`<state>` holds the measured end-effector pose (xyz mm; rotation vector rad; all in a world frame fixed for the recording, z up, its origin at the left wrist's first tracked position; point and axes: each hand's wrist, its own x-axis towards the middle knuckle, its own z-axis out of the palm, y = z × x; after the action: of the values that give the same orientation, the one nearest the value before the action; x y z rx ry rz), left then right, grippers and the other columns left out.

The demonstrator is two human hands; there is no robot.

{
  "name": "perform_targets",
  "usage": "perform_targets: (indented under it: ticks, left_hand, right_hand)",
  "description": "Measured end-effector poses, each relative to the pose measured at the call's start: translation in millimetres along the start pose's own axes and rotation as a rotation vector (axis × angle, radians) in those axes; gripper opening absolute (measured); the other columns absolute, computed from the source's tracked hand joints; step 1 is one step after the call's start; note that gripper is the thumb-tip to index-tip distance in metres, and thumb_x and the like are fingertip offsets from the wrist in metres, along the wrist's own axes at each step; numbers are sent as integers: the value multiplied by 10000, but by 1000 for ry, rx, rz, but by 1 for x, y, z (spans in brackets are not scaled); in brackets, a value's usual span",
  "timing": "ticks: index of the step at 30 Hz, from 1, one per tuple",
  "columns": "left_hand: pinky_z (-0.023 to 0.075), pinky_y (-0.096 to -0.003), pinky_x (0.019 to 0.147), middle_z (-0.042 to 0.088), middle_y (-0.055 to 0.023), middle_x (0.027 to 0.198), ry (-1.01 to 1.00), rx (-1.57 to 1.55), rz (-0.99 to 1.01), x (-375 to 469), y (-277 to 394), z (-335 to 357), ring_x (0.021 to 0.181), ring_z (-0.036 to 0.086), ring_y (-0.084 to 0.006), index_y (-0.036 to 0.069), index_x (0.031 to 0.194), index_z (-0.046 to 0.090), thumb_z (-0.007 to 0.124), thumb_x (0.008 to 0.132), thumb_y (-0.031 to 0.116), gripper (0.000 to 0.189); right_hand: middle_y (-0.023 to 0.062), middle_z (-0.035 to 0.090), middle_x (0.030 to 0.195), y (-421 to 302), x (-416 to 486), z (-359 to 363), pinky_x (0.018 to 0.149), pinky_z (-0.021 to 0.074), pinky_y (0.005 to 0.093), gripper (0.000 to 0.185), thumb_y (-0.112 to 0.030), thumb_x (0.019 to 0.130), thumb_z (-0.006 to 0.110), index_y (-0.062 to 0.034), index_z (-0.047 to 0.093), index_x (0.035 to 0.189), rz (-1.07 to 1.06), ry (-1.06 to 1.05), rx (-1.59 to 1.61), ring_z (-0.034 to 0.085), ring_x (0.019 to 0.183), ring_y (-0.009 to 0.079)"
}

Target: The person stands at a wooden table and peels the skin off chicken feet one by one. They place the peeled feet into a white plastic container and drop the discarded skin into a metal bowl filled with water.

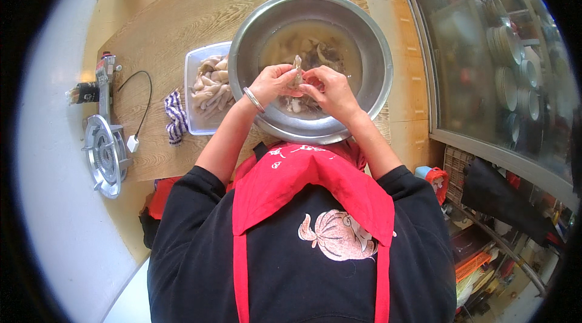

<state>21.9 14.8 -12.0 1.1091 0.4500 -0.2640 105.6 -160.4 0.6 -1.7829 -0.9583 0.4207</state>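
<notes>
A large round metal basin [313,134] stands on the wood-grain table [159,50], with cloudy water and pale and dark soft pieces of food in it. Over the basin, my left hand [275,82], with a silver bracelet at the wrist, pinches a pale, slippery piece of food [297,73] upright. My right hand [329,91] is close beside it, fingertips curled at the piece; whether they grip it too, I cannot tell. Left of the basin, partly behind its rim, is a translucent plastic tub [188,95] holding many pale, elongated pieces [213,86] of the same look.
A striped purple and white cloth [175,116] lies beside the tub. Farther left are a portable gas burner [105,155], a black cable with a white plug [132,143] and a dark holder of thin sticks [84,93]. At right stands a glass-doored cabinet [432,73] with stacked dishes [504,45].
</notes>
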Motion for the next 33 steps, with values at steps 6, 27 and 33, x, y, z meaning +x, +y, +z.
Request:
perform_targets:
  ticks: [6,27,33]
  left_hand:
    - [562,-311,802,635,-117,1056,23,25,91,-16,5,14,903,670,-218,-51,1163,533,439,989,137,273]
    - [506,-263,744,654,-72,964,164,-307,345,-18,-10,31,817,621,-125,-6,1095,580,579,924,70,187]
    - [534,-280,731,655,-82,950,144,-181,418,-21,-8,33,821,640,-147,-7,1049,586,592,915,62,151]
  right_hand:
    - [128,599,797,-10,8,5,638,519,349,153,-83,767,712,1,646,877,44,46,-108,642,706,265]
    - [35,650,750,-26,7,-11,583,489,216,147,-65,806,727,6,629,889,283,22,581,598,651,79]
    - [32,644,707,-36,11,-18,549,459,210,112,-50,797,728,3,631,814,280,2,605,579,624,68]
